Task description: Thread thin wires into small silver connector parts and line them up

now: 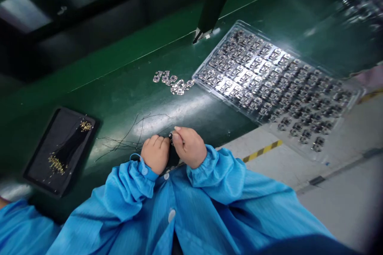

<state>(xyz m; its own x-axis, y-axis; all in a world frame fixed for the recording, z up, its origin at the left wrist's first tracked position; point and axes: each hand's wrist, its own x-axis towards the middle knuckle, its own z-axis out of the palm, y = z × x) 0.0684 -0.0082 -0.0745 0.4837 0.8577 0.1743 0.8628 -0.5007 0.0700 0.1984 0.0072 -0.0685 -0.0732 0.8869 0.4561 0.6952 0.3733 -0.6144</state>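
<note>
My left hand is curled at the bench's front edge, its fingers closed and their tips hidden. Beside it, my right hand pinches with thumb and forefinger. A small dark piece with shiny spots shows between the hands, at the right fingertips; its kind cannot be made out. Thin black wires lie loosely across the bench just left of and beyond my left hand. Farther back is a small cluster of loose silvery circuit boards.
A clear plastic tray with rows of small boards stands at right, overhanging the green bench. At left, a black tray holds black wires with gold-coloured ends. A dark post rises behind. Another person's blue sleeve shows lower left.
</note>
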